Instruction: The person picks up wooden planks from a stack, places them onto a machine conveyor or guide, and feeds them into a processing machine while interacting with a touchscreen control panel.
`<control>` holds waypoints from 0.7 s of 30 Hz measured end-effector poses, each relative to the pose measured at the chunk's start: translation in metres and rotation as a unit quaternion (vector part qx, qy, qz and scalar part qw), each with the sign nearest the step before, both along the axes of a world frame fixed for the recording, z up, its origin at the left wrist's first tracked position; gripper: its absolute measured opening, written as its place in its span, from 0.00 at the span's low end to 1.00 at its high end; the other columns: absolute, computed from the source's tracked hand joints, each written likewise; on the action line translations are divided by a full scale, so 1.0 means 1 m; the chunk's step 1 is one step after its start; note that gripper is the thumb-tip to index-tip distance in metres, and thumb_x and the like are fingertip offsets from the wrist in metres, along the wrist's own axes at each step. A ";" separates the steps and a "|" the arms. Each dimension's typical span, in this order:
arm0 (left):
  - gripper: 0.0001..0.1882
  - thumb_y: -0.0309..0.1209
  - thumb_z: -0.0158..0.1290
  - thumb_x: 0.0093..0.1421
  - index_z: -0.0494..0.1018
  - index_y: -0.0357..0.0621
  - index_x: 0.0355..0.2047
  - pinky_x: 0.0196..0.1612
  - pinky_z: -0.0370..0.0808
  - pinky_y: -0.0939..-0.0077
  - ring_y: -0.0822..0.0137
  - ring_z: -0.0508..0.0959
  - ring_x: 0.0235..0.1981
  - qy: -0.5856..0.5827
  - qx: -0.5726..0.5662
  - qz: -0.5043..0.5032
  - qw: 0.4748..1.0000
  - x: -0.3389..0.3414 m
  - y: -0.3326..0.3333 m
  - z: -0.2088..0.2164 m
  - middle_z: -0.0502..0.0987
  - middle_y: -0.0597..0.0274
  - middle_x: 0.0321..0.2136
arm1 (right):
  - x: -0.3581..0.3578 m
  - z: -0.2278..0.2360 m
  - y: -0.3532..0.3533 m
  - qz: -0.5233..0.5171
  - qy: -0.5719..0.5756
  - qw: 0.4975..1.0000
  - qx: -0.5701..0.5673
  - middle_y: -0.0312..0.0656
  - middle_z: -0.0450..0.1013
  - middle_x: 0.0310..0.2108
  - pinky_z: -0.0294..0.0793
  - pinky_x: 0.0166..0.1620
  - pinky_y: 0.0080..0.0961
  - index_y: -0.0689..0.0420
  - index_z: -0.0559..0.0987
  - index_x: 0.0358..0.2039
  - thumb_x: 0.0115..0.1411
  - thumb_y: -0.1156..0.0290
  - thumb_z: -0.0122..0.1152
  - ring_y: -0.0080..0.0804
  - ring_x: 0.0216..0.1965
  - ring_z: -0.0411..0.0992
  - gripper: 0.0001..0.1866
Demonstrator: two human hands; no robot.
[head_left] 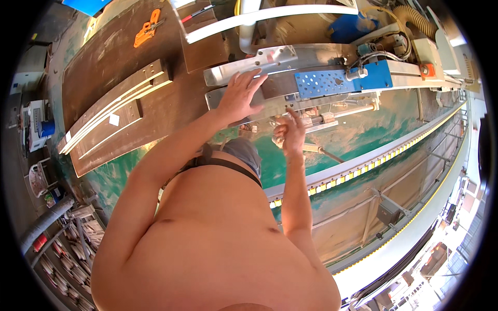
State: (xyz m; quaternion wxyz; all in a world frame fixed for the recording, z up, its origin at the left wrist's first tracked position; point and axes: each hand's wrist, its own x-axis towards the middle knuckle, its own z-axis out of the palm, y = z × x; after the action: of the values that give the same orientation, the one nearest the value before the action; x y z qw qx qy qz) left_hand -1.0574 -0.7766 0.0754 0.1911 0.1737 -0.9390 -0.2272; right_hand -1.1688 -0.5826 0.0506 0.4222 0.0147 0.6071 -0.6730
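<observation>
My left hand [241, 98] is over the silver metal bed [272, 107] of a machine, fingers spread, with nothing seen in it. Whether its fingertips touch the metal, I cannot tell. Just beyond it lies a second metal plate [249, 67] with bolt holes. To the right, my right hand [291, 132] is at the near edge of the bed; its index finger points up toward the metal while the other fingers curl in. What those fingers hold, if anything, is hidden. A blue panel with pale spots [321, 83] continues the bed rightward, and a pneumatic cylinder [347, 112] runs below it.
On the brown board tabletop [171, 111] at left lie several thin pale strips [116, 109] and an orange hand tool [147, 29]. A white bar [270, 18] crosses above the machine. A long rail with yellow-and-white segments [358, 170] runs along the right. The floor [275, 168] is green.
</observation>
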 end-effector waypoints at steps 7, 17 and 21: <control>0.13 0.30 0.60 0.52 0.77 0.42 0.39 0.48 0.73 0.61 0.52 0.77 0.43 0.037 0.044 0.125 0.990 0.147 -0.070 -0.004 0.79 0.54 0.38 | 0.075 0.006 -0.019 0.098 0.027 0.995 0.017 0.45 0.77 0.29 0.72 0.24 0.19 0.65 0.72 0.53 0.61 0.75 0.51 0.26 0.19 0.73 0.19; 0.39 0.51 0.56 0.57 0.61 0.43 0.62 0.68 0.49 0.53 0.51 0.54 0.67 -0.142 -0.069 0.346 0.925 0.337 -0.079 -0.025 0.57 0.50 0.65 | 0.154 0.012 -0.116 0.474 0.117 0.872 0.027 0.43 0.79 0.30 0.75 0.30 0.23 0.64 0.77 0.44 0.62 0.69 0.55 0.27 0.27 0.77 0.13; 0.37 0.47 0.58 0.55 0.62 0.46 0.62 0.68 0.48 0.54 0.53 0.54 0.68 -0.107 -0.011 0.334 0.936 0.322 -0.042 -0.033 0.57 0.52 0.65 | 0.179 0.000 -0.139 0.584 0.194 0.788 0.019 0.44 0.79 0.30 0.75 0.35 0.26 0.66 0.78 0.38 0.63 0.63 0.56 0.28 0.30 0.77 0.16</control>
State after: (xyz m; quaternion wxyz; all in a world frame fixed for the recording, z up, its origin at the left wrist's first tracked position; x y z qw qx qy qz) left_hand -0.7351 -0.8185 0.0422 0.1559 0.4984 -0.8443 -0.1199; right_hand -0.9900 -0.7215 0.0503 0.6080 -0.4656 0.5813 -0.2748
